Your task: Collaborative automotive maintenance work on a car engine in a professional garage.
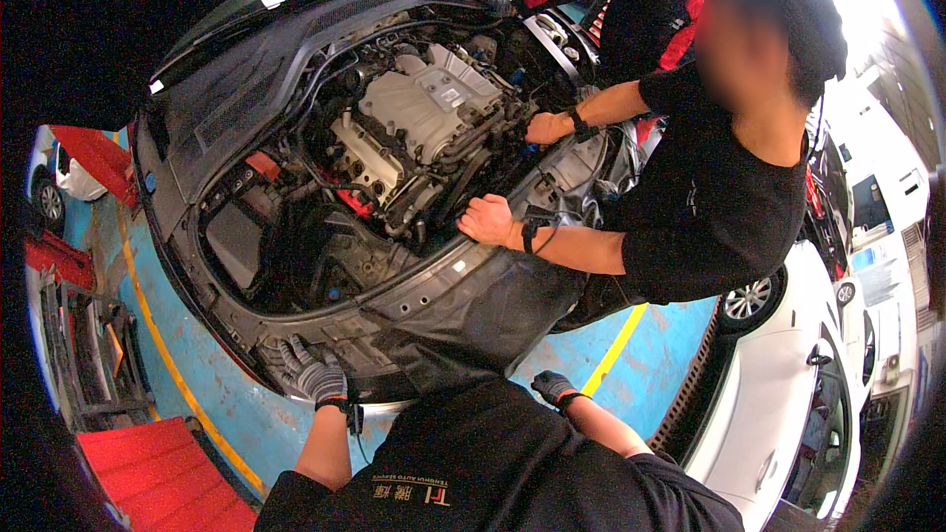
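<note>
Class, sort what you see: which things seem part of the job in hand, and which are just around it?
Part of it, apparently:
- dark car
- grey-topped engine
- black cover draped at the front
- gloved left hand

Just around:
- white car
- red panel, lower left

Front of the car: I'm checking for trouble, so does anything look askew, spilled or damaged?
The black cover hangs creased over the front edge, leaving the stretch by the left hand bare, so it looks askew. No spill stands out.

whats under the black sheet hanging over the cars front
The car's dark front panel shows along its upper edge, and blue floor past its lower right. Whatever the black sheet covers can't be seen.
</note>
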Demonstrator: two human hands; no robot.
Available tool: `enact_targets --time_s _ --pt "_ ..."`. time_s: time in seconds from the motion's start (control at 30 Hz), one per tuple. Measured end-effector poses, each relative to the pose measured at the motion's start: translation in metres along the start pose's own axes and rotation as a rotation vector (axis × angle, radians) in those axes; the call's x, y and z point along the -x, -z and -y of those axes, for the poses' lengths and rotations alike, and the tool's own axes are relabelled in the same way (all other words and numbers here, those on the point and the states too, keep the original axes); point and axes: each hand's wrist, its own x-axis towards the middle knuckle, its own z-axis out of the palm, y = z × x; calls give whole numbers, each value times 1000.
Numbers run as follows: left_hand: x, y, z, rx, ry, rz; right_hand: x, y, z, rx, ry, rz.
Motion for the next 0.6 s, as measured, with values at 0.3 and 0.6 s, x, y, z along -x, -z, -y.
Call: enact_targets --time_s 0.3,0.6 --pt "-1 25 -5 -5 70 179 -8 0 0 89 87 20" --pt "-1 18 -4 -34 37 159 -13 -19 -25 123 137 1"
